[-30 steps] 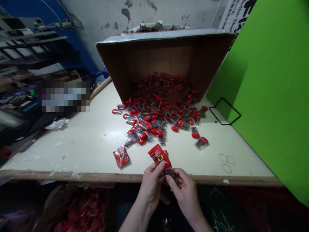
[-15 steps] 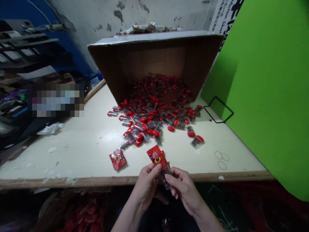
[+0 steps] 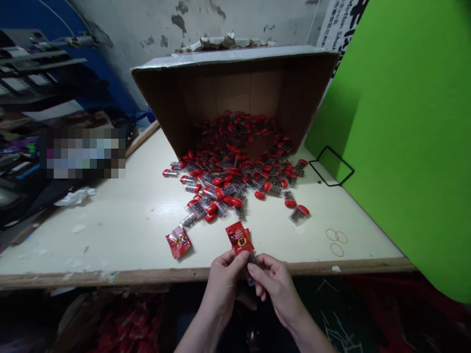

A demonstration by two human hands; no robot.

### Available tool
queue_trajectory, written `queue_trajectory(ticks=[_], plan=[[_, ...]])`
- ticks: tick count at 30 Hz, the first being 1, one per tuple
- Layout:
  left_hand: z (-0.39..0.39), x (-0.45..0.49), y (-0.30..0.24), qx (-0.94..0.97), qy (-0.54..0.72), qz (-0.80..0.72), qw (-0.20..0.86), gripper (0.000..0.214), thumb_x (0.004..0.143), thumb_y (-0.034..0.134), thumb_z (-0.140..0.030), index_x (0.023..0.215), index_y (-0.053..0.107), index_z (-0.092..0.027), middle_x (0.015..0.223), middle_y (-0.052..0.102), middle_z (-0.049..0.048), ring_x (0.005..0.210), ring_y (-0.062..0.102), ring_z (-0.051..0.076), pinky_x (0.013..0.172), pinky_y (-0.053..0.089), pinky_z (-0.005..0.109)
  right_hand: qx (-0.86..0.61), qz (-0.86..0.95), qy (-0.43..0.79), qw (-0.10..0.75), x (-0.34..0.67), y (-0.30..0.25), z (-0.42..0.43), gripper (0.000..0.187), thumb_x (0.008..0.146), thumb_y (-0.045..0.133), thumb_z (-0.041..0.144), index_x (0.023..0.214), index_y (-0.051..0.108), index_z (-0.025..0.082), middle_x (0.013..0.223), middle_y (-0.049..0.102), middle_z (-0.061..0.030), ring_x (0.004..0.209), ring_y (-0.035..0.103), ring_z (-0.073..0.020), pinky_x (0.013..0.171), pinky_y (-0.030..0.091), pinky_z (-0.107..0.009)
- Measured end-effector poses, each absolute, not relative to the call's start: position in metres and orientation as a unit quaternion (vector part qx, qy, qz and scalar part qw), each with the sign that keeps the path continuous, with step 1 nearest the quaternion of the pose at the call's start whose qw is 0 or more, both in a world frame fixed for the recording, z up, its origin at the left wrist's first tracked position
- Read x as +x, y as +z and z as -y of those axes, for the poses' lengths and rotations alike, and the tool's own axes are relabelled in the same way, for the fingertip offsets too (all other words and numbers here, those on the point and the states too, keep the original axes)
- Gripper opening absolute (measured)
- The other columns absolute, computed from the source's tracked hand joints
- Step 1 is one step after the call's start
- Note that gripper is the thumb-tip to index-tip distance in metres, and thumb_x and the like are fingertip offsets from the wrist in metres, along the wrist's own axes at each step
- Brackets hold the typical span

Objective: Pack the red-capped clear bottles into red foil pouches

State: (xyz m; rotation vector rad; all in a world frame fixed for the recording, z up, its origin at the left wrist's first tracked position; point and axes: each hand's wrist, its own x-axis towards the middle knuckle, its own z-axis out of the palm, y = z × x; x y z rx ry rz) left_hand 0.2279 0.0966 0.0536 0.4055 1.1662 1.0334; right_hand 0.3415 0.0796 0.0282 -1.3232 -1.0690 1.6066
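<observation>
My left hand (image 3: 223, 283) pinches a small printed red packet (image 3: 236, 235) between thumb and fingers, just in front of the table's edge. My right hand (image 3: 274, 284) is closed on a clear plastic container (image 3: 251, 280) with dark contents, its thumb pressed against the side. The container meets the packet's lower end; whether it is inside the packet is hidden by my fingers. Another printed red packet (image 3: 178, 242) lies on the table to the left. Beyond my hands spreads a pile of similar red-capped clear containers (image 3: 224, 189).
A cardboard box (image 3: 235, 60) lies on its side, its open mouth spilling the pile onto the white table (image 3: 121, 235). Rubber bands (image 3: 336, 250) and a black wire frame (image 3: 333, 165) are at right, beside a green panel (image 3: 412, 122). Crumpled tissue (image 3: 75, 197) lies left.
Both hands have drawn slightly closer together at the packet. Less of the clear container shows below my fingers, and the packet has turned a little more upright.
</observation>
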Motion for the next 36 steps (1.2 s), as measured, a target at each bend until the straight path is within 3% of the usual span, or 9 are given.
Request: queue_trajectory(ticks=[5,11,15,18,23,29,36], plan=[[-0.099,0.221,0.055,0.179,0.462,-0.505,0.707,0.026,0.066,0.073,-0.034,0.078,0.068,-0.012,0.059,0.065,0.0038,0.051,0.056,0.013,0.053,0.046,0.026,-0.542,0.502,0.539,0.405,0.343,0.032,-0.080,0.020,0.081,0.061,0.036,0.077,0.058,0.017,0.064,0.054,0.0016,0.051,0.050,-0.0087,0.046,0.041,-0.018],[-0.100,0.215,0.060,0.182,0.435,-0.437,0.766,0.024,0.075,0.066,-0.035,0.070,0.066,-0.012,0.059,0.062,0.0028,0.055,0.055,0.011,0.056,0.046,0.023,-0.443,0.311,0.741,0.397,0.347,0.034,-0.087,0.026,0.079,0.063,0.039,0.072,0.057,0.015,0.052,0.048,0.0055,0.036,0.034,-0.0025,0.033,0.024,-0.013],[-0.100,0.215,0.064,0.187,0.432,-0.453,0.757,0.026,0.071,0.068,-0.037,0.069,0.066,-0.011,0.064,0.064,0.0049,0.062,0.058,0.014,0.059,0.048,0.024,-0.414,0.261,0.774,0.401,0.347,0.033,-0.089,0.027,0.079,0.064,0.039,0.071,0.057,0.014,0.050,0.044,0.0067,0.036,0.029,-0.0018,0.033,0.021,-0.013],[-0.098,0.218,0.062,0.183,0.441,-0.487,0.731,0.026,0.068,0.071,-0.038,0.068,0.066,-0.012,0.058,0.063,0.0032,0.056,0.057,0.014,0.056,0.048,0.026,-0.473,0.351,0.707,0.392,0.345,0.035,-0.087,0.026,0.080,0.062,0.041,0.074,0.058,0.015,0.052,0.048,0.0049,0.038,0.037,-0.0044,0.035,0.028,-0.014],[-0.090,0.225,0.055,0.167,0.456,-0.545,0.683,0.027,0.061,0.076,-0.037,0.066,0.065,-0.013,0.051,0.061,0.0017,0.045,0.054,0.013,0.049,0.046,0.026,-0.571,0.534,0.478,0.401,0.343,0.039,-0.082,0.018,0.080,0.061,0.035,0.076,0.063,0.018,0.068,0.058,-0.0019,0.057,0.053,-0.0126,0.049,0.044,-0.021],[-0.089,0.223,0.058,0.178,0.447,-0.487,0.729,0.030,0.068,0.070,-0.042,0.070,0.066,-0.013,0.054,0.062,0.0027,0.049,0.055,0.013,0.051,0.044,0.026,-0.524,0.436,0.623,0.383,0.345,0.034,-0.083,0.027,0.082,0.058,0.043,0.079,0.059,0.017,0.053,0.051,0.0043,0.041,0.046,-0.0075,0.037,0.036,-0.016],[-0.100,0.211,0.058,0.174,0.471,-0.457,0.734,0.028,0.071,0.069,-0.039,0.071,0.065,-0.011,0.064,0.066,0.0049,0.057,0.058,0.014,0.059,0.043,0.025,-0.513,0.459,0.615,0.385,0.344,0.035,-0.084,0.024,0.078,0.065,0.038,0.087,0.061,0.016,0.063,0.063,0.0004,0.052,0.058,-0.0117,0.048,0.048,-0.020]])
